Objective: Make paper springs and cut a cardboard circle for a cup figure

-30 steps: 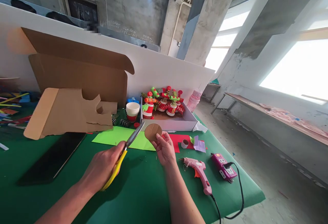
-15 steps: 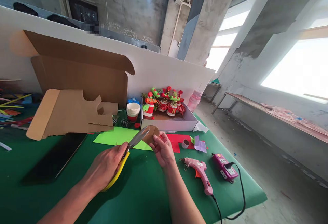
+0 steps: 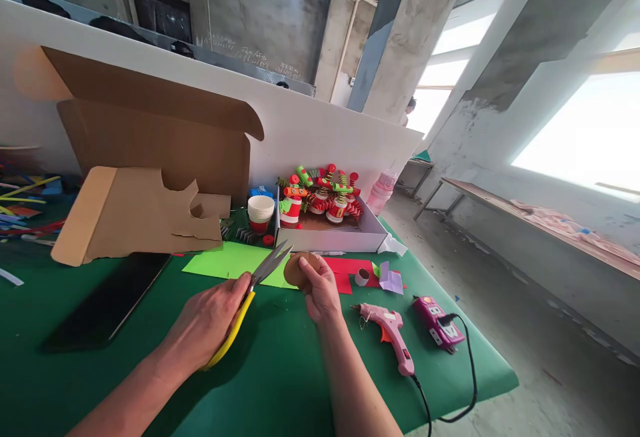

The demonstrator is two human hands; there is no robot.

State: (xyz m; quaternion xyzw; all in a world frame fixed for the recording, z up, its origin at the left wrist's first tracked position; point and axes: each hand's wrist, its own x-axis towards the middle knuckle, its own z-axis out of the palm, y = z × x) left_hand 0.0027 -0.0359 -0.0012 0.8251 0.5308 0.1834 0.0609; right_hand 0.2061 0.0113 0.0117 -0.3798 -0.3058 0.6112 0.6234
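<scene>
Yellow-handled scissors (image 3: 231, 337) are gripped in my left hand (image 3: 213, 320), their blades slightly parted and pointing up and to the right. My right hand (image 3: 321, 287) pinches a round brown cardboard disc (image 3: 296, 271) between thumb and fingers. A small gap lies between the blade tips and the disc's left edge. Beneath and behind the hands lie a bright green paper sheet (image 3: 215, 262) and red paper (image 3: 345, 270). A small white paper ring (image 3: 362, 277) sits on the red paper.
A pink glue gun (image 3: 390, 330) and a purple power strip (image 3: 438, 323) lie at right, with black cables. Behind stands a white box (image 3: 330, 242) of red and green figures, beside stacked paper cups (image 3: 261, 210). Cut cardboard (image 3: 135, 217) and a black tablet-like slab (image 3: 107, 303) occupy the left.
The scissor blades have come off the cardboard disc and are now apart from it. My right hand has turned the disc, with the thumb now across its face.
</scene>
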